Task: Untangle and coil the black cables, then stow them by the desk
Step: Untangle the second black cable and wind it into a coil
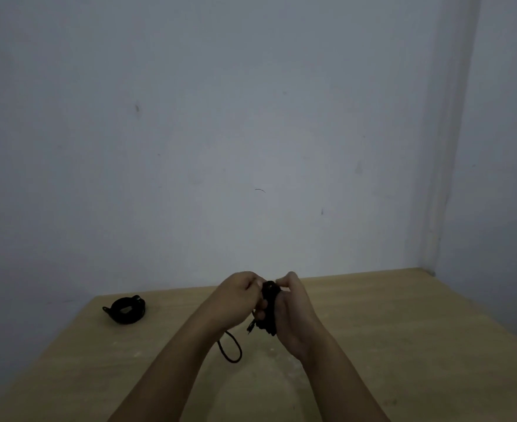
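Cables are what you are handling, and the one in your grasp sits above the middle of the wooden desk [373, 345], raised off its surface. Nearest to you, a slack loop [230, 348] of that black cable hangs down below your left wrist and curves back up toward your hands; whether it touches the desk top you cannot tell from this angle. A short loose end [251, 325] dangles between your two wrists. Your right hand [290, 312] is clenched around the bundled cable [270, 303], its fingers wrapped over the dark mass, thumb up near the top. Your left hand [235, 295] is closed too, its fingertips pinching the bundle's upper part from the left side, so both hands meet on the same cable. Farther off, near the far left corner of the desk, a second black cable [125, 309] lies flat in a finished coil, well apart from your hands, with a plug end sticking out at its left. Beyond the far edge rises a plain pale wall [251, 132].
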